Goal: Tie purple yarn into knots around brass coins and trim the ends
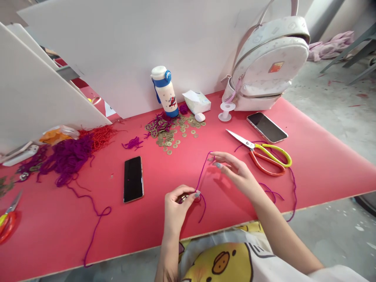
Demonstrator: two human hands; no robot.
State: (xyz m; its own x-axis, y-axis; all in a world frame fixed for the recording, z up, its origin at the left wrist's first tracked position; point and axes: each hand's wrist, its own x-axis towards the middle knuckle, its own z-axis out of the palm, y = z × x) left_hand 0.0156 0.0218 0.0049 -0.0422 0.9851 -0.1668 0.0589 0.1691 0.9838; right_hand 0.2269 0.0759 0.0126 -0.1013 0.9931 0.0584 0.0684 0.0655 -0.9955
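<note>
Near the table's front edge my left hand [181, 201] pinches a purple cord [201, 174], with small coins partly visible under its fingers. From that pinch the cord runs up to my right hand [233, 169], whose fingers are closed on its upper part. A loose cord end curls below my left fingertips. Brass-coloured coins with holes [169, 138] lie in a pile farther back, with knotted purple cord [158, 124] on their left side. Large scissors [264, 154] with one yellow and one red handle rest right of my right hand, over more purple cord.
A black phone [133, 179] lies to the left, another phone [267, 127] at right. Behind stand a bottle [166, 92], a tissue pack [197, 102], a white spool [226, 112] and a backpack [267, 70]. Purple yarn [69, 156], red yarn [101, 137] and scissors [9, 219] are at left.
</note>
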